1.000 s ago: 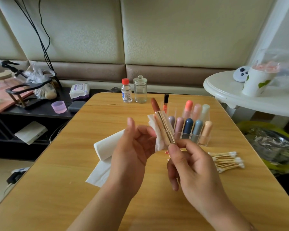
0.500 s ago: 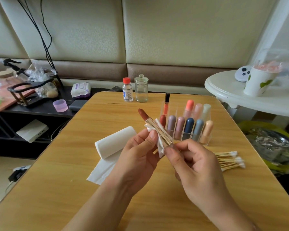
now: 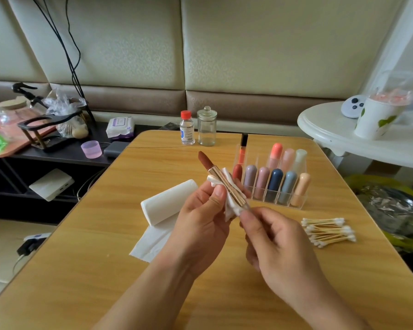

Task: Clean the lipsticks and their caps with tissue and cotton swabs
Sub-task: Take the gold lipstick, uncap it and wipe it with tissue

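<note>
An uncapped lipstick (image 3: 221, 177) with a brown-red bullet and gold tube tilts up to the left above the wooden table (image 3: 129, 270). My right hand (image 3: 275, 244) pinches its lower end. My left hand (image 3: 202, 217) holds a small piece of white tissue (image 3: 231, 201) wrapped round the gold tube, thumb pressing on it. A clear organizer (image 3: 272, 197) behind holds several capped lipsticks in pastel colours. A tissue roll (image 3: 167, 202) with a loose sheet lies left of my hands. A pile of cotton swabs (image 3: 328, 231) lies at the right.
A small red-capped bottle (image 3: 187, 128) and a lidded glass jar (image 3: 207, 126) stand at the table's far edge. A white round side table (image 3: 332, 132) with a paper cup (image 3: 377, 120) is at the right. A dark shelf (image 3: 65, 151) with clutter is at the left.
The lipstick tilted from nearly upright to leaning left and came lower. My left hand closed the tissue round the gold tube.
</note>
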Demonstrator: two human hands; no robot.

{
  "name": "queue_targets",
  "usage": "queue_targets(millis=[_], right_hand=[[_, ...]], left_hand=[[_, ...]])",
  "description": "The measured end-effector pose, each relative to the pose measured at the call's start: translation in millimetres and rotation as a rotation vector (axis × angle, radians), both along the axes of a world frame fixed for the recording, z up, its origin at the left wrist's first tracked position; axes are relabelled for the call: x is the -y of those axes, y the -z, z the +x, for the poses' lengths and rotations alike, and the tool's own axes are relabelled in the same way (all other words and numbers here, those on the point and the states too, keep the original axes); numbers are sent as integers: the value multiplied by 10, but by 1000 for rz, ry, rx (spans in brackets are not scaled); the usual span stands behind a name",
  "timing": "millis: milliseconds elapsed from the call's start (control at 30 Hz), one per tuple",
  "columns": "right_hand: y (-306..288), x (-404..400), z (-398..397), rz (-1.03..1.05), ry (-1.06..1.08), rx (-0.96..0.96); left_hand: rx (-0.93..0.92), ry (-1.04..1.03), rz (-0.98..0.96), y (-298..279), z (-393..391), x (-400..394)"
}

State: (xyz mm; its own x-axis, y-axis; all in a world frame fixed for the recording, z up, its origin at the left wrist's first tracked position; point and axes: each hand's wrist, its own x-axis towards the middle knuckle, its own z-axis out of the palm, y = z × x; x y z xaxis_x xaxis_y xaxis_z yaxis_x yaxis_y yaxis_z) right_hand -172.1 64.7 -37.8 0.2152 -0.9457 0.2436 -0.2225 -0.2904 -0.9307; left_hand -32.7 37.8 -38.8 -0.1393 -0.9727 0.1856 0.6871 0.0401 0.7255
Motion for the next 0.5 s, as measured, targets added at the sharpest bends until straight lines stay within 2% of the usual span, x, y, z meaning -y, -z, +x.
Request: queue_targets(millis=[133,167,200,233,333,367,400,433,500], right_hand=[[-162,-50,21,599,-250,483],[-178,-50,11,691,-289,555],[-171,-42,0,714,-292,571],[-134,-21,-17,643,-249,499],[-45,4,-8,87,-29,17],[-29,-7,8,31,-16,-36],[-16,-24,21,69,-45,-7],[-18,-43,25,192,-108,105],[-102,-79,31,513,-291,433]], left_hand=[[-42,82,-2,-8,18,-7],[-46,90,-8,-8,14,-8],[-47,83,-15,-7,7,-9],[-47,65,-21,-3,-2,-7],[-32,8,-24,8,-21,-8],[-29,14,-21,7,-17,-12],[-28,32,-16,3,-13,-19],[-34,56,-14,2,-5,-25],[-53,107,-21,3,10,-31]])
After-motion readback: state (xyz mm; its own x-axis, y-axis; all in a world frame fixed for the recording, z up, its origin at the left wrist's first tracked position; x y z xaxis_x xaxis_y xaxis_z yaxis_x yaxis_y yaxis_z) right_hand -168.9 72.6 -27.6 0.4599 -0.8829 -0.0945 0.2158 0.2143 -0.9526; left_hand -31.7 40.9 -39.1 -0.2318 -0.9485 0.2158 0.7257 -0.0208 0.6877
